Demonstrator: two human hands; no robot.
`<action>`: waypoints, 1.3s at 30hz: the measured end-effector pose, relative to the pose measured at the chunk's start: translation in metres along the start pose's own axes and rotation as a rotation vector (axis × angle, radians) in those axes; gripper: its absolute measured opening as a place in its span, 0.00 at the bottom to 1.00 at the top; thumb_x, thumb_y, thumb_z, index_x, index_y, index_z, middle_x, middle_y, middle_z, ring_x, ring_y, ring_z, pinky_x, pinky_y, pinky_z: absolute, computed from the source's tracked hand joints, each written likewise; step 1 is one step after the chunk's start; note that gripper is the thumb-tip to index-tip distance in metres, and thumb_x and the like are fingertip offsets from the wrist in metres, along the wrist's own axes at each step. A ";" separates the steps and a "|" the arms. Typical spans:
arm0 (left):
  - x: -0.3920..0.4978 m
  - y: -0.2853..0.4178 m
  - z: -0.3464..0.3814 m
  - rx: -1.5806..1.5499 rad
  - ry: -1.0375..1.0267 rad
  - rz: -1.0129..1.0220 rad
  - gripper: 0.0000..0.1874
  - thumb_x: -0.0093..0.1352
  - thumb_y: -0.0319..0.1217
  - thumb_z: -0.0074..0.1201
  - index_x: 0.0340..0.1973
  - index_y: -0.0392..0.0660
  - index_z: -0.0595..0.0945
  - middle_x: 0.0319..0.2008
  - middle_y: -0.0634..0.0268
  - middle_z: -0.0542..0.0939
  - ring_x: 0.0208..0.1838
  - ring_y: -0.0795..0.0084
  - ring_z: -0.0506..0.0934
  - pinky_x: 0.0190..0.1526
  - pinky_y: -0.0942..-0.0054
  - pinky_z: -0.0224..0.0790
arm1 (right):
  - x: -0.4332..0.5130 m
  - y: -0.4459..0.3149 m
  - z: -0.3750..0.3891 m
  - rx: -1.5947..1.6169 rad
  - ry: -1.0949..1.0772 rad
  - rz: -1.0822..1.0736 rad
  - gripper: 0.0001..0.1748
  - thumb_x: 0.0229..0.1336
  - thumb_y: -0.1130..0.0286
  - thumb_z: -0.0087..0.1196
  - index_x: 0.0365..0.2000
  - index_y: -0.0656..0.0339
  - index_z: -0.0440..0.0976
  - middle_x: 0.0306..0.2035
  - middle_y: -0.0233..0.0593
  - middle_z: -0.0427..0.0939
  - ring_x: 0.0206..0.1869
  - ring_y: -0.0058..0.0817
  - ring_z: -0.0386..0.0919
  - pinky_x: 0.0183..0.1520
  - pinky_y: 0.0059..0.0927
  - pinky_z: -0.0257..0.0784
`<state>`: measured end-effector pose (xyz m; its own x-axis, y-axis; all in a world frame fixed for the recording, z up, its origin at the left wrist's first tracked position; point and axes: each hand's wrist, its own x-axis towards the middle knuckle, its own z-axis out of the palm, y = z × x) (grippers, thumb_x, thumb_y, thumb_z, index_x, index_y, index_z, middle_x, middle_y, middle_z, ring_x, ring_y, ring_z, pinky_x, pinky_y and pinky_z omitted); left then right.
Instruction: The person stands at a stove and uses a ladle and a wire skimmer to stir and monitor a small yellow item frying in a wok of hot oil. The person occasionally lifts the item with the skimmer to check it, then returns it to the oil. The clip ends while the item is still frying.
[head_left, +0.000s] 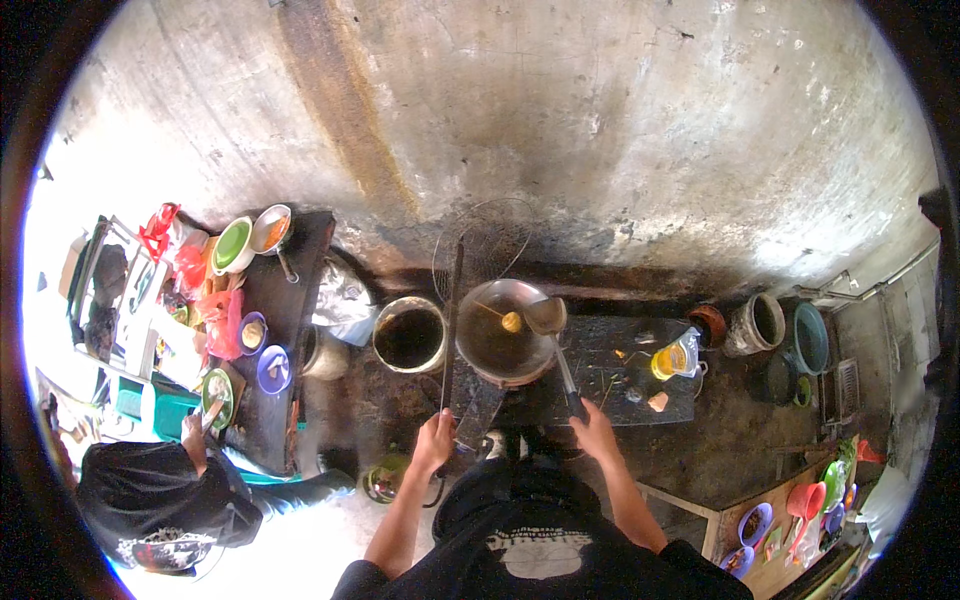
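My left hand (435, 441) grips the long dark handle of a wire-mesh skimmer (448, 352). Its round mesh basket stands beyond the wok, against the wall side. My right hand (596, 435) is closed around the black grip of a metal wok spatula (546, 316), whose broad head lies over the wok's right rim. Between the two tools sits a round metal wok (484, 292) with dark liquid inside. One small golden ball (511, 322) is in it, with a thin stick (489, 309) reaching from the ball toward the upper left.
Left of the wok stands a bucket (409, 301) of dark liquid. An oil pouch (675, 356) rests on the dark table (622, 405) at right. Another person (165, 495) works over a green plate (217, 394) at the left table (268, 300). Bowls (754, 523) line a wooden table (739, 510), lower right.
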<state>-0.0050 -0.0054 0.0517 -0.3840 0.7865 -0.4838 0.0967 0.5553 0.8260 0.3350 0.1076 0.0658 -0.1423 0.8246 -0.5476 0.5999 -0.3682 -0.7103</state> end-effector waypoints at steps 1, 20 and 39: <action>0.000 0.000 0.000 -0.026 -0.007 0.015 0.30 0.81 0.50 0.38 0.33 0.35 0.79 0.21 0.61 0.76 0.25 0.69 0.74 0.31 0.65 0.67 | 0.000 0.000 0.001 0.013 0.003 -0.001 0.38 0.67 0.63 0.59 0.72 0.61 0.58 0.47 0.54 0.82 0.25 0.34 0.83 0.27 0.37 0.80; 0.005 -0.001 0.006 -0.074 -0.074 0.028 0.30 0.81 0.54 0.38 0.34 0.38 0.77 0.20 0.67 0.73 0.21 0.75 0.71 0.25 0.70 0.62 | 0.005 -0.008 -0.015 -0.477 0.097 -0.155 0.36 0.60 0.58 0.59 0.65 0.63 0.66 0.47 0.60 0.82 0.51 0.56 0.81 0.55 0.52 0.76; 0.018 -0.010 -0.017 0.076 0.066 0.005 0.33 0.79 0.55 0.39 0.40 0.33 0.82 0.22 0.57 0.80 0.25 0.65 0.78 0.32 0.64 0.70 | 0.008 -0.096 -0.031 -0.595 -0.177 -0.011 0.16 0.59 0.65 0.53 0.40 0.69 0.79 0.31 0.57 0.84 0.40 0.51 0.85 0.51 0.49 0.79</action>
<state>-0.0285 -0.0009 0.0398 -0.4429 0.7712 -0.4573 0.1676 0.5723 0.8027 0.3014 0.1625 0.1435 -0.2491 0.7244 -0.6428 0.9263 -0.0155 -0.3764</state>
